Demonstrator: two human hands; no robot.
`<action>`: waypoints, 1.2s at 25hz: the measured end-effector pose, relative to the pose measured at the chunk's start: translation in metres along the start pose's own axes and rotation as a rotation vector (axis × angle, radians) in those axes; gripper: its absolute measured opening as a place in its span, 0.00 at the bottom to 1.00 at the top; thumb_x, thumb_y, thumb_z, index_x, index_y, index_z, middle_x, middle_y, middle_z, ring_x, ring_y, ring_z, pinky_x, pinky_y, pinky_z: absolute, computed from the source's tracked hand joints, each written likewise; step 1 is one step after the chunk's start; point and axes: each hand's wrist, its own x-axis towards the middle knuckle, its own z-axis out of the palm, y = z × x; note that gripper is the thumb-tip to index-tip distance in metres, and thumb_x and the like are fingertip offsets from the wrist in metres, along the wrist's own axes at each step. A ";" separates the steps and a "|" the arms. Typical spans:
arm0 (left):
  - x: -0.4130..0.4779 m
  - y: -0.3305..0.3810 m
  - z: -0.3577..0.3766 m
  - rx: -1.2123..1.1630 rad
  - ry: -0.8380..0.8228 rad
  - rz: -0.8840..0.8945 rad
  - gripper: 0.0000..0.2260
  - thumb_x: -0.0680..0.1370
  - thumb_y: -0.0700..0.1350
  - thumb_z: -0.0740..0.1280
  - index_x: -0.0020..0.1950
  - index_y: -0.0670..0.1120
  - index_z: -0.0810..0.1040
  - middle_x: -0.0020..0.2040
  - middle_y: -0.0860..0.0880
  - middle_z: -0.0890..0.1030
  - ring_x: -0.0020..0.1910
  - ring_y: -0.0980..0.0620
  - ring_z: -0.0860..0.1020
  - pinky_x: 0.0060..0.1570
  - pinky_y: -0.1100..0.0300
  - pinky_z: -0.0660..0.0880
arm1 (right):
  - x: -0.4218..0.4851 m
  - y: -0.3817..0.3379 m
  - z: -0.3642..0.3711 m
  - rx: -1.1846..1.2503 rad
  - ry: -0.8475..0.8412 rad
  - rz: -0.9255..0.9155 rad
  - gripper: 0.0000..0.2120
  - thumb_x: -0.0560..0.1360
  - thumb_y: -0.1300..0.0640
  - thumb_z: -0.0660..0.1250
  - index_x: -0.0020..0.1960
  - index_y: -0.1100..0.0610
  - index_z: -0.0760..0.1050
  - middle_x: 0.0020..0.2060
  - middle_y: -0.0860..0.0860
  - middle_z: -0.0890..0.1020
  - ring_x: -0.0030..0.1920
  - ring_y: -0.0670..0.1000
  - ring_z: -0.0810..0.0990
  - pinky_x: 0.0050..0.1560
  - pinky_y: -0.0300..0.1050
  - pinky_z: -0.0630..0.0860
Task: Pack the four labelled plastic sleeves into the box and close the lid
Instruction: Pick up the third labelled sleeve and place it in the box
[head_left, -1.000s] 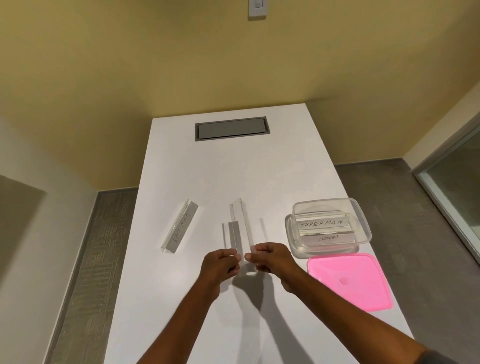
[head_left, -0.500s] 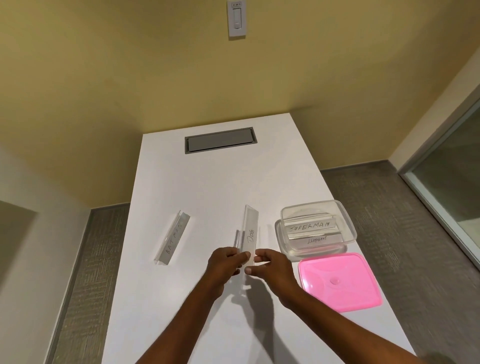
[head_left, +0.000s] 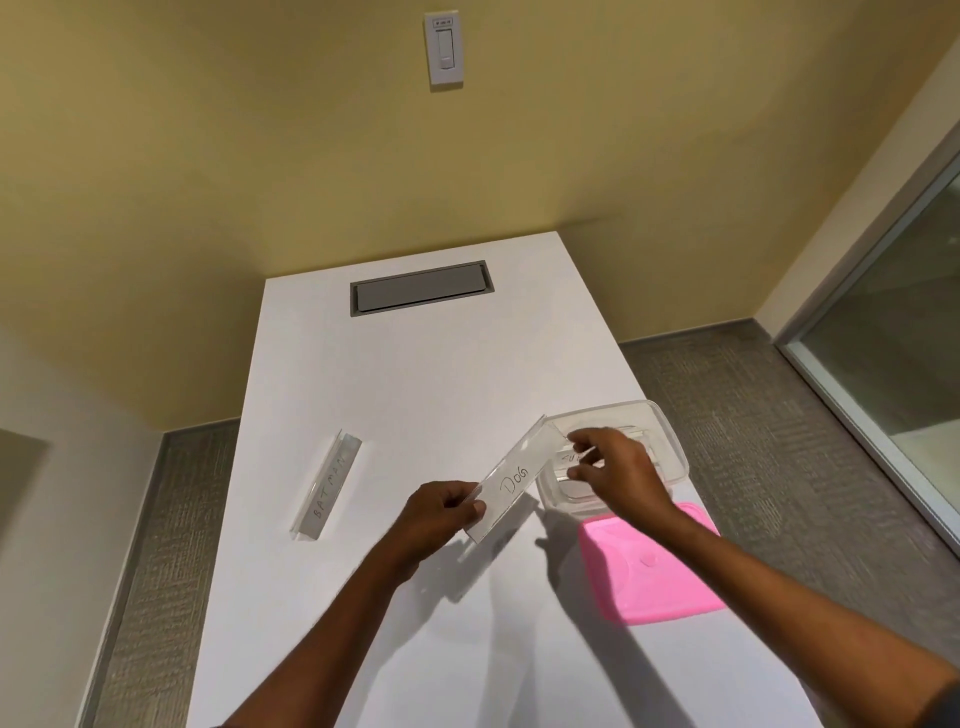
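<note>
I hold a clear plastic sleeve labelled DOG (head_left: 511, 480) above the white table (head_left: 415, 374). My left hand (head_left: 441, 512) pinches its near end and my right hand (head_left: 615, 470) pinches its far end, right over the clear plastic box (head_left: 662, 434). The sleeve tilts up toward the box. Inside the box lie other sleeves, mostly hidden by my right hand. A sleeve labelled BATMAN (head_left: 328, 486) lies on the table to the left. The pink lid (head_left: 652, 566) lies flat in front of the box.
A grey cable hatch (head_left: 421, 287) is set into the far end of the table. The box and lid sit close to the table's right edge, with grey carpet beyond. A glass door stands at the right.
My hands have swung the DOG sleeve from upright in front of me to a slant toward the box. My right hand slid to its far end over the box.
</note>
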 end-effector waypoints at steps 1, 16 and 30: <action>0.002 0.005 0.001 0.042 -0.005 0.014 0.12 0.79 0.48 0.71 0.60 0.56 0.89 0.58 0.43 0.89 0.52 0.48 0.84 0.59 0.48 0.80 | 0.007 0.002 -0.010 -0.060 0.009 -0.065 0.25 0.71 0.63 0.83 0.67 0.54 0.83 0.55 0.49 0.85 0.48 0.49 0.85 0.53 0.55 0.84; 0.060 0.060 0.048 0.463 -0.076 0.133 0.18 0.82 0.42 0.69 0.72 0.50 0.84 0.69 0.51 0.85 0.66 0.53 0.83 0.66 0.57 0.78 | 0.063 0.020 -0.079 -0.400 -0.490 -0.106 0.19 0.69 0.61 0.85 0.60 0.56 0.88 0.49 0.48 0.92 0.50 0.47 0.90 0.54 0.54 0.87; 0.151 0.100 0.112 0.988 0.024 0.283 0.12 0.77 0.44 0.74 0.60 0.51 0.88 0.54 0.49 0.89 0.56 0.44 0.85 0.53 0.52 0.82 | 0.099 0.084 -0.110 -0.485 -0.341 -0.067 0.14 0.76 0.58 0.80 0.60 0.53 0.87 0.47 0.46 0.91 0.49 0.44 0.88 0.57 0.51 0.86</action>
